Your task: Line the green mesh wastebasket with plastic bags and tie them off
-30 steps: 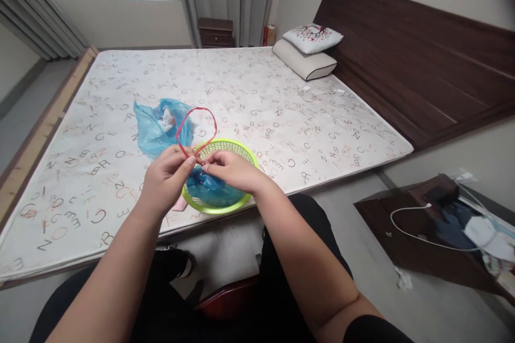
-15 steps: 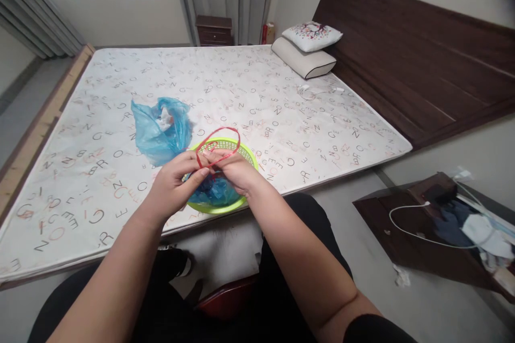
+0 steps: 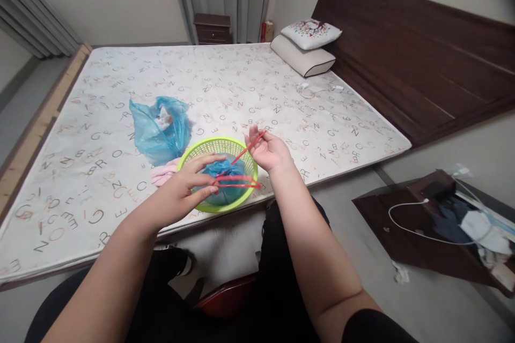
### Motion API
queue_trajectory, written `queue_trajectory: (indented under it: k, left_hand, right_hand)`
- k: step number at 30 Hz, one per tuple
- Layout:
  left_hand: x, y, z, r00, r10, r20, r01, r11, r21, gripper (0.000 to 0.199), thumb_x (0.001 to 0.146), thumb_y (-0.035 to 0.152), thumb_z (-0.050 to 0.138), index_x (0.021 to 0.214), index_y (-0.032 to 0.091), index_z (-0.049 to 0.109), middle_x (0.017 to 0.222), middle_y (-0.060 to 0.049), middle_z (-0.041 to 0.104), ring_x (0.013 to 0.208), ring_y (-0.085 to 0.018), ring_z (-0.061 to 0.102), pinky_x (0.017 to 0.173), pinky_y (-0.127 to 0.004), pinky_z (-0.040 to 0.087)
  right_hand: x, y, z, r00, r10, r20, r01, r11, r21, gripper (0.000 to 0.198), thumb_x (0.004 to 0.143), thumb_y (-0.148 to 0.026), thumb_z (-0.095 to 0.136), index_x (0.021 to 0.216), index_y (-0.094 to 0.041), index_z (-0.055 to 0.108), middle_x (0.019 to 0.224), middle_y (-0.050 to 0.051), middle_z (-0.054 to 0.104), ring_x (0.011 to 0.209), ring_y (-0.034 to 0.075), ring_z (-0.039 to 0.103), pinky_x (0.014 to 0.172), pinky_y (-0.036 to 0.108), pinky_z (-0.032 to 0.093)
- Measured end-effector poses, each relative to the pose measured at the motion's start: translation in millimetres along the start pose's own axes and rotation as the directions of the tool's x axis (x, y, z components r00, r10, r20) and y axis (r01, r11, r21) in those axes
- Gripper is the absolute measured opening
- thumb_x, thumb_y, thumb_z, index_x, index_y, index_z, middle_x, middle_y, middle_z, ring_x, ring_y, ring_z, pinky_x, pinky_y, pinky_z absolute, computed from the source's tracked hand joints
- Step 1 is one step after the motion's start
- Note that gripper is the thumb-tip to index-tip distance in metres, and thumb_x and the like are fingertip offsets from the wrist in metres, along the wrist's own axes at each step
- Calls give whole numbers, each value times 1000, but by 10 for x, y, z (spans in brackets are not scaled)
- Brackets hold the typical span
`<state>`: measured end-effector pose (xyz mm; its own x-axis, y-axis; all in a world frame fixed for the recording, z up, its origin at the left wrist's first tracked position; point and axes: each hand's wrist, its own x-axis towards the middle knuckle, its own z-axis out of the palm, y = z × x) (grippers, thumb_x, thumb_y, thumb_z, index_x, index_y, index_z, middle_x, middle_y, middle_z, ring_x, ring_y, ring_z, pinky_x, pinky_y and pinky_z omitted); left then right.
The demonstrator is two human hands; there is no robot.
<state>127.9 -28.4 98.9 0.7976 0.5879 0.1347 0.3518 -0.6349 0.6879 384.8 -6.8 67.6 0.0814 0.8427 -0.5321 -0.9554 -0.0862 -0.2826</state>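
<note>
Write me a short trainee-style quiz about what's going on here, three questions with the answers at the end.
1. Multiple choice: what sits in the yellow-green basket? A) a pillow; B) a blue plastic bag; C) a shoe.
2. True or false: the pink cloth lies outside the basket.
3. Fill in the colour: the cord reaching the right hand is ___.

Key: 1. B; 2. True; 3. red.
</note>
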Motion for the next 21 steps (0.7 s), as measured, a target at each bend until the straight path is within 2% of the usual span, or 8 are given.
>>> queue_trajectory:
  k: [4, 8, 12, 16, 19, 21]
  left_hand:
    - [-5, -86, -1, 999, -26, -30, 23, 996, -84, 32, 103, 44, 59, 94, 25, 83, 157, -8, 56, 145, -32, 52, 124, -51, 41]
    - [-33, -232, -2, 982, -115, -149, 85, 976, -199, 29, 99, 49, 65, 97, 26, 84, 155, -10, 58, 143, -32, 54, 122, -50, 41]
    - [-57, -372, -7, 906, -272, -323, 154, 925, -349, 28, 94, 51, 72, 101, 26, 83, 147, -11, 64, 140, -32, 57, 118, -49, 46]
    - [-60, -510, -6, 812, -387, -437, 160, 868, -470, 29, 90, 50, 78, 96, 23, 82, 139, -11, 69, 133, -32, 62, 114, -48, 51]
    - [-38, -549, 5, 779, -423, -463, 138, 836, -532, 32, 85, 51, 82, 85, 20, 79, 137, -12, 69, 128, -31, 64, 111, -46, 53]
    - [-14, -540, 4, 774, -469, -426, 117, 766, -632, 33, 82, 51, 85, 82, 19, 76, 137, -13, 69, 126, -31, 65, 106, -46, 56]
  right_hand:
    - [-24, -18, 0, 998, -38, -44, 36, 999, -29, 26, 105, -13, 42, 82, -22, 51, 78, -1, 72, 73, 11, 72, 71, 24, 60]
    - [-23, 34, -32, 995, -83, -47, 73, 980, -184, 16, 98, -17, 48, 84, -22, 53, 92, 2, 76, 89, 16, 75, 70, 26, 58]
    - [-7, 2, -66, 995, -104, -11, 96, 954, -285, 11, 95, -18, 50, 92, -24, 58, 106, 4, 76, 96, 18, 72, 72, 27, 58]
    - [-5, -15, -34, 991, -132, -19, 126, 971, -201, 16, 101, -23, 48, 89, -23, 59, 105, 3, 75, 90, 15, 70, 68, 24, 57]
    - [8, -1, -15, 985, -156, -69, 145, 980, -134, 21, 104, -21, 45, 89, -23, 60, 102, 2, 73, 84, 12, 68, 65, 21, 55]
    - [25, 1, -26, 985, -153, -84, 140, 980, -143, 19, 103, -20, 48, 90, -23, 61, 102, 2, 73, 81, 12, 66, 65, 22, 54]
